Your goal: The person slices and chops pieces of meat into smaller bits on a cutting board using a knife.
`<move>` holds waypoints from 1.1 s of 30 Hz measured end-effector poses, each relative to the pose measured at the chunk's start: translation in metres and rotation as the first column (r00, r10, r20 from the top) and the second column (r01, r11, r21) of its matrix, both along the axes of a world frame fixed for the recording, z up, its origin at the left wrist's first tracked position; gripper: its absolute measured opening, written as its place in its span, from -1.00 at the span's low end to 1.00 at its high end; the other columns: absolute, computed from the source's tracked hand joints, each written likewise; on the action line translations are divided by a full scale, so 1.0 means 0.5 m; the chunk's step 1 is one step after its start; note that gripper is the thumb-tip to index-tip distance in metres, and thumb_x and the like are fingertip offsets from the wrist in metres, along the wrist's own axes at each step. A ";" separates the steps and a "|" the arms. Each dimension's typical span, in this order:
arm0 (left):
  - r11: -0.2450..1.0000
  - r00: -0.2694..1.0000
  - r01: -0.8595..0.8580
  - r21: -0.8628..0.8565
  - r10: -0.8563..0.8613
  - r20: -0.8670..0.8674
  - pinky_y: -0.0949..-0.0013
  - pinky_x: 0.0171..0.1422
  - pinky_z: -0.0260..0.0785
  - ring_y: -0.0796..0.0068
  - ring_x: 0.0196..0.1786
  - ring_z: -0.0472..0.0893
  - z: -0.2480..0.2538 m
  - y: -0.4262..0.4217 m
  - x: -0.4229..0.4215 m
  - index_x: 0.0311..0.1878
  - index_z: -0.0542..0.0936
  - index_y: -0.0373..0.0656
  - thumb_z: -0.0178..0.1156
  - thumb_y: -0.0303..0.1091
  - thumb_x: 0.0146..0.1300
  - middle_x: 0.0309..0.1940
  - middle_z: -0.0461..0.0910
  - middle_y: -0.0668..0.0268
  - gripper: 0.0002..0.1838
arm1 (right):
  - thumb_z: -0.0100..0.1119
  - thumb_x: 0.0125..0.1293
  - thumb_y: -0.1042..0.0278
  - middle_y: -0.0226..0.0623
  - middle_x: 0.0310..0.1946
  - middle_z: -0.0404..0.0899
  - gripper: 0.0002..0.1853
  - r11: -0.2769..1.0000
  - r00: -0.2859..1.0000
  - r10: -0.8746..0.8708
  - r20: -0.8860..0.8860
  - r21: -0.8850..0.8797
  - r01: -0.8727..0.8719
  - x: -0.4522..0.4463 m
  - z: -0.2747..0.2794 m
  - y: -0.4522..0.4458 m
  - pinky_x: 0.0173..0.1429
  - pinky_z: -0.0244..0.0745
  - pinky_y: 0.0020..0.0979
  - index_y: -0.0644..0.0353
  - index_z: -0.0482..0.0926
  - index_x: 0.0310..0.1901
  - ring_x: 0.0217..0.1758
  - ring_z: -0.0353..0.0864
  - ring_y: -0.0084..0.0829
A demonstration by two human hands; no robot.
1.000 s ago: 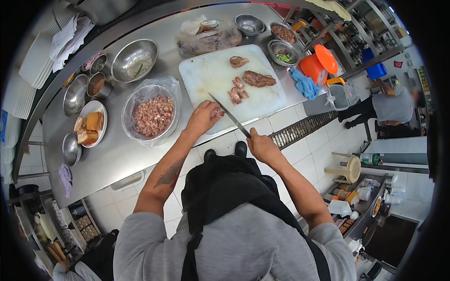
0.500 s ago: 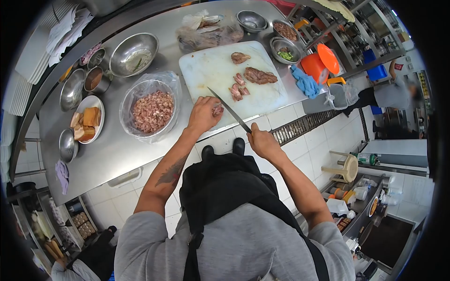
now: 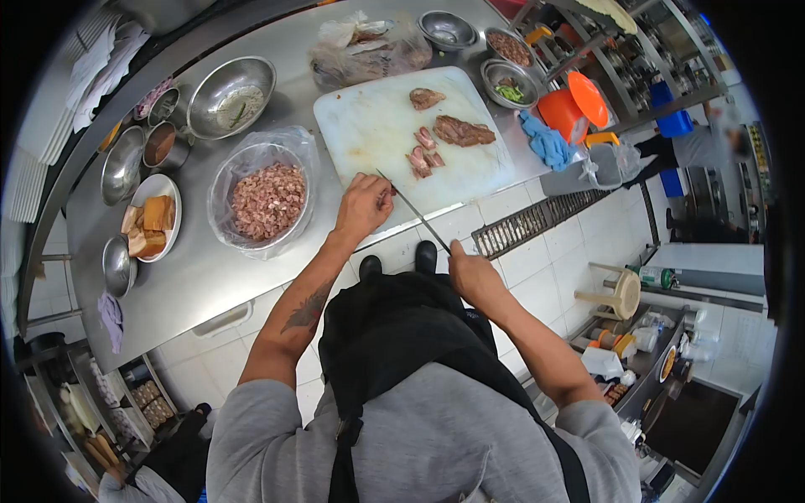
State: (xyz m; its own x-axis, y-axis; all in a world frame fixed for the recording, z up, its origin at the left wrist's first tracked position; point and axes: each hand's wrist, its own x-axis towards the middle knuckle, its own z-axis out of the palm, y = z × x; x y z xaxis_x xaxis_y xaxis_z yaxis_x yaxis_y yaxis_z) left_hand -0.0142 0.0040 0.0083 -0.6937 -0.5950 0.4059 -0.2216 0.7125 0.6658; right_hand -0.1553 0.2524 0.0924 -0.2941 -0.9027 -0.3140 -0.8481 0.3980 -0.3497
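Note:
My right hand point(image 3: 476, 275) is closed round the handle of a long knife point(image 3: 417, 213), whose blade points up and left over the near edge of the white cutting board point(image 3: 369, 126). Beside the knife tip, my left hand point(image 3: 366, 205) has its fingers curled on the board's near left corner, round a small bit of meat mostly hidden under them. Farther up the board lie several cut strips of meat point(image 3: 420, 162), a larger browned piece of meat point(image 3: 464, 132) and a smaller chunk point(image 3: 426, 98). Left of the board stands a plastic-lined bowl of diced meat point(image 3: 268, 201).
Steel bowls point(image 3: 231, 96) and a plate of pork blocks point(image 3: 174, 210) stand at the left. A bagged bundle point(image 3: 369, 54) lies behind the board. To the right are a blue cloth point(image 3: 547, 144) and an orange container point(image 3: 563, 116). Another person point(image 3: 713, 147) stands far right.
The knife blade has tilted to show a thinner profile, and my right hand has dropped slightly. Less of the meat shows under my left fingers. The whole view has shifted a little.

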 end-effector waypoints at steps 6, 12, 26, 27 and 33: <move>0.977 0.991 -0.098 0.188 0.114 -0.076 0.15 0.04 0.56 0.11 -0.09 0.63 0.035 0.017 0.004 -0.21 0.68 -0.18 0.37 -0.57 0.08 -0.27 0.66 0.21 -0.82 | -0.06 0.59 0.31 0.26 -0.42 0.69 -0.79 0.999 0.999 -0.036 0.028 0.014 0.036 -0.004 -0.013 -0.033 -0.15 0.62 0.27 0.32 0.39 0.00 -0.31 0.72 0.33; 0.999 0.992 -0.005 0.032 0.009 -0.124 0.20 -0.05 0.58 0.18 -0.16 0.67 0.004 0.006 0.002 -0.24 0.67 -0.23 0.35 -0.61 0.10 -0.29 0.67 0.23 -0.85 | -0.07 0.59 0.31 0.24 -0.42 0.70 -0.78 0.999 0.998 -0.029 0.051 0.039 0.027 -0.016 0.020 -0.043 -0.15 0.63 0.23 0.33 0.38 0.00 -0.30 0.73 0.31; 0.999 0.989 -0.032 0.017 0.034 -0.147 0.15 -0.03 0.57 0.11 -0.14 0.66 -0.009 0.005 0.004 -0.25 0.68 -0.22 0.37 -0.61 0.03 -0.27 0.66 0.20 -0.81 | -0.05 0.57 0.34 0.31 -0.41 0.68 -0.80 0.999 0.999 -0.008 0.053 0.035 0.006 -0.008 -0.018 -0.055 -0.14 0.62 0.25 0.33 0.37 -0.02 -0.29 0.73 0.33; 0.998 0.982 -0.046 0.044 0.053 -0.182 0.15 -0.04 0.57 0.10 -0.14 0.66 -0.007 0.010 0.000 -0.25 0.67 -0.22 0.37 -0.61 0.03 -0.26 0.65 0.19 -0.81 | -0.06 0.58 0.33 0.31 -0.40 0.69 -0.80 0.998 0.999 -0.011 0.051 0.057 0.008 -0.009 -0.006 -0.055 -0.14 0.61 0.26 0.33 0.37 -0.02 -0.28 0.73 0.33; 0.999 0.991 -0.020 -0.028 0.016 -0.131 0.15 -0.01 0.56 0.12 -0.14 0.62 -0.003 0.014 0.009 -0.22 0.70 -0.22 0.36 -0.59 0.05 -0.26 0.64 0.23 -0.81 | -0.05 0.56 0.34 0.27 -0.45 0.67 -0.81 0.998 0.999 0.032 0.007 0.050 -0.033 -0.002 0.123 -0.040 -0.18 0.61 0.26 0.33 0.38 -0.02 -0.30 0.73 0.31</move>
State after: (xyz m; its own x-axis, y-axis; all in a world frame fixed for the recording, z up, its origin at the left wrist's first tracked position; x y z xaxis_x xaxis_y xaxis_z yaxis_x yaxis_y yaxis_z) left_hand -0.0096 0.0111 0.0068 -0.6228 -0.5937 0.5096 -0.1469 0.7285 0.6691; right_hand -0.1563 0.2321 0.1540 -0.2626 -0.8947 -0.3614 -0.8587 0.3875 -0.3354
